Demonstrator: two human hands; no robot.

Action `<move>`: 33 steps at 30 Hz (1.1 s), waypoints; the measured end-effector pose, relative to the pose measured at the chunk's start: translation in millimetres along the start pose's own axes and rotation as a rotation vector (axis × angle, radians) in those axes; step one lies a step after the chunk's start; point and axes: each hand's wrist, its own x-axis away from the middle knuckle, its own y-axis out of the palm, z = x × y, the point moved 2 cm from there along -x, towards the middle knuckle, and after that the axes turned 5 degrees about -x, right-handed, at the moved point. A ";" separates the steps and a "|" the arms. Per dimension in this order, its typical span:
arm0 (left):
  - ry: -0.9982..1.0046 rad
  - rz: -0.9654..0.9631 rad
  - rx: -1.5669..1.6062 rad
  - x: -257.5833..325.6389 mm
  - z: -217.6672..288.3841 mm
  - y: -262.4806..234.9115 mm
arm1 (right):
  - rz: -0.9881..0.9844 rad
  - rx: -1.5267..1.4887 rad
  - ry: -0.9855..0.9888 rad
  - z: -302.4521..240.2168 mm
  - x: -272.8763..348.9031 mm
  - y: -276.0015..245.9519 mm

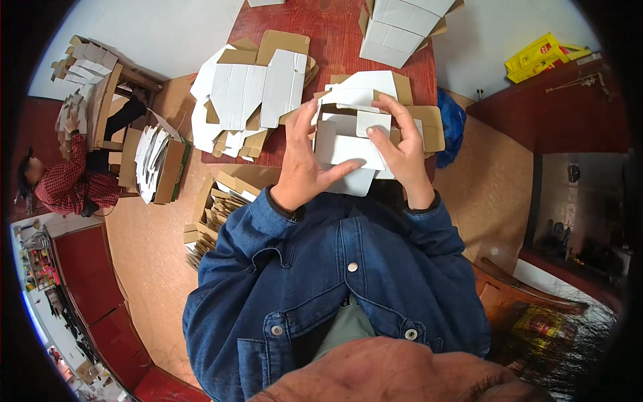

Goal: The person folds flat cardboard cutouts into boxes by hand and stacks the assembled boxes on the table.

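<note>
The person's head (402,375) occupies the lower edge, nearest the camera; beyond it lies the torso in a blue denim jacket (321,268). Both forearms extend forward to the near edge of a red bench (335,40).

A partly folded white carton (345,149) is located between the two hands, at the bench's near edge, with its interior facing up. The left hand (298,167) supports the left side: its fingers are curved along the left wall, and the thumb is set well apart, lying across the near panel. The right hand (406,147) grips the right side: its thumb presses on a small white flap (370,122), and its fingers curve over the far right part of the carton.

Flattened cartons (234,94), white and brown, are piled on the bench to the left. Further white and brown sheets (375,82) lie beyond the held carton. White boxes (395,33) stand at the far right of the bench. A blue bag (452,127) is positioned beside the bench's right edge.

On the left, a co-worker in a red checked shirt (74,171) rests a hand on stacked pieces.
</note>
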 end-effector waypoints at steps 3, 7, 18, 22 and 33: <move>0.015 -0.068 -0.114 9.7 -0.2 -2.1 | 0.009 0.008 0.014 -5.9 -1.2 0.1; 0.019 -0.134 -0.206 15.3 -4.7 -3.0 | 0.011 0.035 0.002 -7.9 -1.4 -0.7; 0.029 -0.120 -0.123 22.0 -13.7 1.6 | 0.038 0.012 -0.022 -4.5 -0.3 -4.7; 0.025 -0.144 -0.126 23.4 -8.4 2.5 | 0.055 -0.077 0.144 -1.3 2.7 -7.0; 0.000 -0.222 -0.226 28.4 -7.5 3.6 | 0.096 -0.099 0.103 -2.4 2.9 -0.6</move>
